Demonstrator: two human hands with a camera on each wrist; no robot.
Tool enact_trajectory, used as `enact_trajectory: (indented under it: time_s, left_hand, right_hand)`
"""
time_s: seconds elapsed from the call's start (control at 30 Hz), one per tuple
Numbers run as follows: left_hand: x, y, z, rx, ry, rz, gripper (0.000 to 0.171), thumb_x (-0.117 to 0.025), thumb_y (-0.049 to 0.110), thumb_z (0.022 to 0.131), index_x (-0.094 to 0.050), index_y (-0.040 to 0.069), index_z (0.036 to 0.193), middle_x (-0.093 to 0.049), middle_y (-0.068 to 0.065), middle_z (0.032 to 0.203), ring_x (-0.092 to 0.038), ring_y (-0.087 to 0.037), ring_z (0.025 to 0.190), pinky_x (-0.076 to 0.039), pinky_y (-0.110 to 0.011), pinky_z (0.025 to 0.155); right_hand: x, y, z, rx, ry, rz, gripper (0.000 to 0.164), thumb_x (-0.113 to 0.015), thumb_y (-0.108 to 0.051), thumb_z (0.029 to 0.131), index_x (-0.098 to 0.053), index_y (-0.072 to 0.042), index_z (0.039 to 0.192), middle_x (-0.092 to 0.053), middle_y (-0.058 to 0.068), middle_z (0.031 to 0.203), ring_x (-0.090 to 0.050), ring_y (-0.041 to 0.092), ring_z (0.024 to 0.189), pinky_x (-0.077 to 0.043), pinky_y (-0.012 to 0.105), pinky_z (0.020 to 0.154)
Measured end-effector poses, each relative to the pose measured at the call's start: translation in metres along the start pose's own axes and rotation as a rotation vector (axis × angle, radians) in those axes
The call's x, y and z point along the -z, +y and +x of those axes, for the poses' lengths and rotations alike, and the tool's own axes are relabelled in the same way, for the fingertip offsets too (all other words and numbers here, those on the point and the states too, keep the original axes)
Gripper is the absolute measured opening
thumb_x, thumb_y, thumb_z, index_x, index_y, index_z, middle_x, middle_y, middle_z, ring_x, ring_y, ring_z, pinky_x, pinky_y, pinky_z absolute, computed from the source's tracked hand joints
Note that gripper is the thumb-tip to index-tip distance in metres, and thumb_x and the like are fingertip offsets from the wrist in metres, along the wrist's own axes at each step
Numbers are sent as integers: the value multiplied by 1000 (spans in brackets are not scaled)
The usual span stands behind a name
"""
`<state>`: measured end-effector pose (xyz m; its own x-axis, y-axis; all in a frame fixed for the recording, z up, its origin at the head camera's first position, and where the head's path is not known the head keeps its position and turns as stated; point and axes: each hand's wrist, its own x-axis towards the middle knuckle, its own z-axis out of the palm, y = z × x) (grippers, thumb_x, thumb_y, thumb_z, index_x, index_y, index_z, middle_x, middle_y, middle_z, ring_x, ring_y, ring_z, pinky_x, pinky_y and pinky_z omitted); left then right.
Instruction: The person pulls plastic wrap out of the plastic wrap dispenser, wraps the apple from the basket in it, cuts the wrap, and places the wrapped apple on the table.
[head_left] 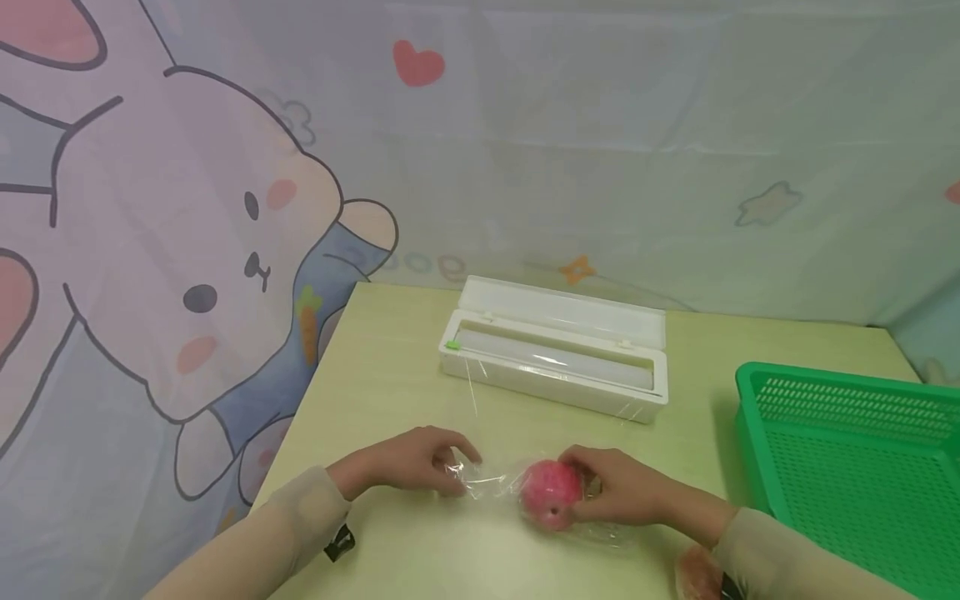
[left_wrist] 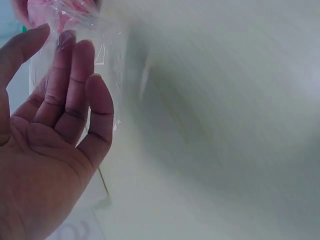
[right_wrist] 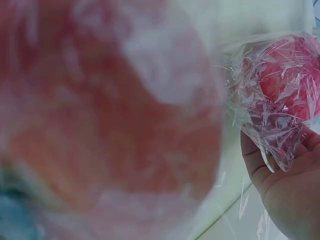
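Observation:
A pink round fruit (head_left: 543,492), with a small dark spot on its skin, is in crinkled clear cling film (right_wrist: 280,120). My right hand (head_left: 626,487) grips it from the right side, thumb low and fingers over the top. Loose film (head_left: 491,481) stretches from the fruit toward my left hand (head_left: 412,461). That hand's fingers are loosely bent, thumb apart from them, with the film at the fingertips; in the left wrist view the film lies behind the fingers. Behind both hands, the white cling film dispenser (head_left: 547,387) stands with its lid raised and a roll (head_left: 555,354) inside.
A green basket (head_left: 761,467) stands on the table (head_left: 375,392) at the right. Near my right wrist lies a reddish round thing (head_left: 697,573), partly hidden by the sleeve; close up it is blurred. A printed cloth (head_left: 562,125) hangs behind the table.

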<state>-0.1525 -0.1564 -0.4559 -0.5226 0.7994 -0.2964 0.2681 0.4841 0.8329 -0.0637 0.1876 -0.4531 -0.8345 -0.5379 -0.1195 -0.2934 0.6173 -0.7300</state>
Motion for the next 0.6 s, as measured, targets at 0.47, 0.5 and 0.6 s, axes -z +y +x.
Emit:
enact_trajectory:
  time_s: [0.47, 0.5, 0.6]
  left_hand:
    - [25, -4, -5, 41, -95, -409, 52, -74, 8, 96, -58, 0, 146, -74, -11, 91, -75, -23, 71, -64, -41, 86]
    - [25, -5, -5, 50, -99, -405, 52, -74, 9, 96, -59, 0, 145, -73, -11, 91, -74, -23, 68, -64, -41, 86]
    - [26, -10, -6, 81, -88, -386, 50, -75, 10, 96, -61, 2, 144, -74, -12, 92, -73, -23, 65, -63, -42, 89]
  right_hand:
    - [1, 5, 3, 10, -14, 9, 49, -84, -38, 87, -67, -11, 125, -66, -13, 98, -60, 7, 88, -55, 30, 76]
    - [2, 5, 3, 15, -14, 7, 49, -83, -37, 87, -67, -11, 125, -66, -13, 98, -60, 7, 88, -55, 30, 77]
    - [4, 4, 4, 21, -21, -1, 48, -82, -37, 88, -68, -9, 125, -66, -14, 97, -60, 6, 88, -55, 30, 78]
